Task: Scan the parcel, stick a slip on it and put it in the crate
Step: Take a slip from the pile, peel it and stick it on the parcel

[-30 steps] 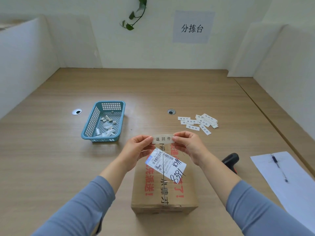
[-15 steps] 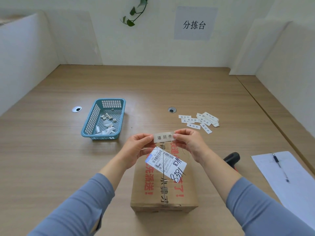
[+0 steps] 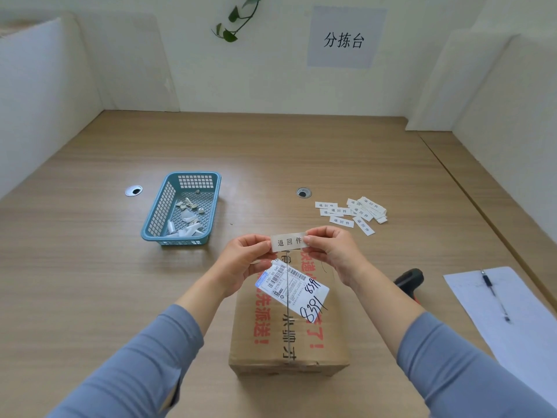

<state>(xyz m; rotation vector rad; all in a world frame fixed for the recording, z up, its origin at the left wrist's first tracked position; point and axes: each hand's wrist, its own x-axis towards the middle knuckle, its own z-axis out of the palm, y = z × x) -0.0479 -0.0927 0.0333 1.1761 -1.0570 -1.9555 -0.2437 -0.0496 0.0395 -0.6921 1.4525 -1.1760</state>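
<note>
Barely anything has shifted since the earlier frames: the slip point(image 3: 290, 241) rides at the same height between the two hands, perhaps a touch nearer the parcel's far edge, and the parcel point(image 3: 288, 333) has not budged on the desk point(image 3: 90, 282). Now the left hand point(image 3: 241, 263) pinches the slip's left end and the right hand point(image 3: 333, 251) pinches its right end, fingers point(image 3: 313, 238) clamped on the paper, so its long axis runs left to right, printed face up. The parcel sits directly below and nearer the person, its own length running near to far, shipping label point(image 3: 291, 287) angled across its top. So the coming move looks like a short drop downward and slightly nearward, and both hands are equally placed for it. Bare cardboard beside the label seems the safer landing spot. The spare slips point(image 3: 351, 213) lie far right, and the blue basket point(image 3: 168, 206) stands far left, holding paper scraps.
</note>
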